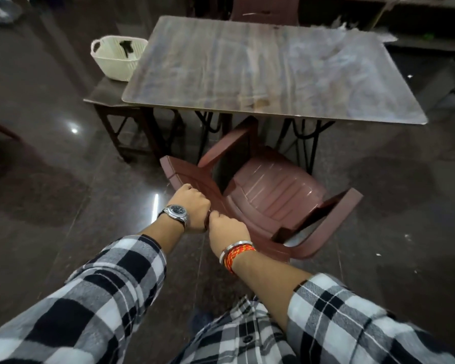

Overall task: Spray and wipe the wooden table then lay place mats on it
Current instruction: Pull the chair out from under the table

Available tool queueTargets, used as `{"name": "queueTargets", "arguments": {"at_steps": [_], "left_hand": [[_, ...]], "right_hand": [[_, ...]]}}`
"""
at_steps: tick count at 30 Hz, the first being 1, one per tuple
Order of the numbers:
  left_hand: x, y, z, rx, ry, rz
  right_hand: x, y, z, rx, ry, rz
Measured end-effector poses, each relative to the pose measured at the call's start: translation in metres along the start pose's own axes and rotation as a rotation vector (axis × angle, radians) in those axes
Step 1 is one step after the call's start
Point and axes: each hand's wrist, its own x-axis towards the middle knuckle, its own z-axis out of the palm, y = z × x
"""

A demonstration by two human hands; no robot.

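A maroon plastic chair [273,190] was seen at the near edge of the wooden table [247,69], turned at an angle and seemingly tipped, with one armrest reaching under the tabletop. The top of its backrest was gripped by both hands. The left hand [192,206], worn with a wristwatch [177,211], was curled over the rail towards the left. The right hand [226,229], with a metal bangle and red-orange thread [237,252] at the wrist, was closed on the same rail just beside it, so that the two nearly touched. This paired grip at the top of the back was judged to give leverage for dragging or swinging the chair, presumably so that the near side of the table could be reached for wiping. The tabletop lay beyond the chair in the middle of the view, its grained surface streaked with pale reflections; whether it was wet could not be told. No spray bottle, cloth or place mats could be made out on it, and a pale crumpled mass [352,32] at its far right corner was too blurred to be named. A cream basket [116,59] was set on a lower dark side table [103,93] at the far left, with a small dark item inside that could not be identified; supplies were perhaps kept there. The spraying and wiping were judged not yet begun.
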Motion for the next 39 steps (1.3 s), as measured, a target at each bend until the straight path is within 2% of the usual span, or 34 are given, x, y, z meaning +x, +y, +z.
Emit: {"name": "queueTargets", "arguments": {"at_steps": [5, 11, 15, 18, 21, 26, 39], "left_hand": [[0.004, 0.030, -0.018, -0.052, -0.036, -0.029], [0.019, 0.099, -0.040, -0.238, -0.057, -0.124], [0.024, 0.129, -0.050, -0.274, -0.055, -0.095], [0.024, 0.124, -0.042, -0.263, -0.037, -0.019], [0.030, 0.101, -0.031, -0.235, -0.062, 0.039], [0.047, 0.100, -0.032, -0.226, -0.144, 0.013], [0.102, 0.103, -0.058, -0.183, -0.108, -0.048]], "right_hand": [[-0.011, 0.036, -0.008, -0.039, -0.038, -0.086], [-0.029, 0.119, -0.025, -0.143, -0.103, -0.192], [-0.043, 0.159, -0.032, -0.178, -0.127, -0.216], [-0.050, 0.177, -0.033, -0.178, -0.126, -0.265], [-0.046, 0.188, -0.034, -0.180, -0.050, -0.339], [-0.034, 0.200, -0.034, -0.207, -0.004, -0.366], [0.013, 0.238, -0.066, -0.298, -0.065, -0.352]]}}
